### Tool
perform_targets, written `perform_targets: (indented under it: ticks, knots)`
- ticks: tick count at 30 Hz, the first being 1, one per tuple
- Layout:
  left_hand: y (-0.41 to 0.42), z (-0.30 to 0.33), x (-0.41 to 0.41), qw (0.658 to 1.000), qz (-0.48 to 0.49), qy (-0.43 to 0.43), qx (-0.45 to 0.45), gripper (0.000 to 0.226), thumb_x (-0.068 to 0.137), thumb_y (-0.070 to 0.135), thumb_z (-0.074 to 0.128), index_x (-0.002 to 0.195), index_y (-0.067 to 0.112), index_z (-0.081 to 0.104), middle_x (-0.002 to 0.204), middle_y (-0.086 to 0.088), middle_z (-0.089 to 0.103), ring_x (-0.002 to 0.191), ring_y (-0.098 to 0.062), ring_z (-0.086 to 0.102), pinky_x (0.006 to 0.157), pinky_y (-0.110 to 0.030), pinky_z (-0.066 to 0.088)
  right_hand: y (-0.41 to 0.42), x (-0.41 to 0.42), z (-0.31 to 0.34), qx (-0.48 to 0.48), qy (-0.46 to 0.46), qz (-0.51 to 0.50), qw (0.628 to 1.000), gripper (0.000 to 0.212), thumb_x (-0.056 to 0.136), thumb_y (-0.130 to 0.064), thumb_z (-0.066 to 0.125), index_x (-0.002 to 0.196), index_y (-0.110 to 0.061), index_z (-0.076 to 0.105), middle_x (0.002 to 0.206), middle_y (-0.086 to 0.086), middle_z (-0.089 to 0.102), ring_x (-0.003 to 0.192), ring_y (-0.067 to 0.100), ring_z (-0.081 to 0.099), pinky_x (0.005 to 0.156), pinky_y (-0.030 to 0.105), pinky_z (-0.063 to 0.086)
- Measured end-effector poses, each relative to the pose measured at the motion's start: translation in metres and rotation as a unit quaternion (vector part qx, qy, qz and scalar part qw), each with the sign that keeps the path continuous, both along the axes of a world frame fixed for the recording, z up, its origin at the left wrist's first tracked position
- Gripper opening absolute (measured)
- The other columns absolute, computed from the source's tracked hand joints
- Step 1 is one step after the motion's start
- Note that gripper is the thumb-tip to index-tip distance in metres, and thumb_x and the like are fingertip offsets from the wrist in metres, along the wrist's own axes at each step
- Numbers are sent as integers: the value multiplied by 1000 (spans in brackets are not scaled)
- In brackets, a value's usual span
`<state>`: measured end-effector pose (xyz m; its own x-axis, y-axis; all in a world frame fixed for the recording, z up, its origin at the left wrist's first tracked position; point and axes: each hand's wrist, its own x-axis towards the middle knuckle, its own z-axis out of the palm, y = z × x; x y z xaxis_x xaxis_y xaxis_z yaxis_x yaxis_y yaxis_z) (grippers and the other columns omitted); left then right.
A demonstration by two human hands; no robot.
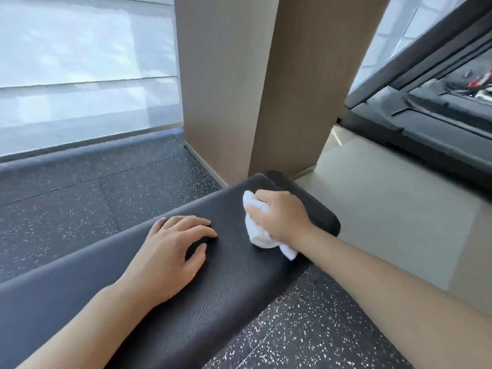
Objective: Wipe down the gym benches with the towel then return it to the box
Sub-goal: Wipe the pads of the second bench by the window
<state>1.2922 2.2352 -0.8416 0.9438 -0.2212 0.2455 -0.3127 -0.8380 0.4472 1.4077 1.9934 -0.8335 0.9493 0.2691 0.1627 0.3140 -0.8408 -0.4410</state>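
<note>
Right hand [279,217], centre-right of frame, is clenched around the bunched white towel [257,230] and presses it on the black bench [186,302] pad, likely for wiping | left hand [170,251], centre, lies flat with fingers released, probably for support | box not visible

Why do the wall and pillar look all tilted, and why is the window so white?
Head view: the wide-angle lens bends and tilts the pillar; daylight through the window blind washes it out; the right hand, towel and bench look sharp.
</note>
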Motion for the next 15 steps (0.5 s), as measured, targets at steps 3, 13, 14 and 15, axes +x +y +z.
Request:
perform_targets:
  ticks: [3,13,14,15]
  knots:
    - [-8,6,5,1000,19,-2,13,26,85,29,56,104,40,71,118,26,62,118,-11,57,104,-42,45,-55,-48,-2,-13,20,46,999,30,92,-50,56,66,-38,46,71,-21,57,63,9,52,61,33,42]
    - [-67,-3,57,999,-34,2,-18,25,91,29,60,112,38,68,124,26,57,122,-7,50,110,-33,37,-29,80,3,-59,-12,-3,998,31,92,-51,55,64,-41,47,74,-6,63,81,26,62,68,38,47]
    - [-65,-9,58,999,-35,-5,-24,25,91,31,58,113,39,68,125,26,56,122,-7,50,111,-32,37,-21,102,2,-48,-16,-22,998,33,91,-50,56,63,-35,47,72,-4,62,80,28,62,66,37,46]
    - [-62,-15,60,999,-42,-10,-27,25,91,34,56,113,40,67,125,27,56,123,-6,50,111,-32,37,-13,119,2,-43,-20,-40,998,35,90,-49,56,62,-29,47,68,-3,60,78,28,61,63,36,42]
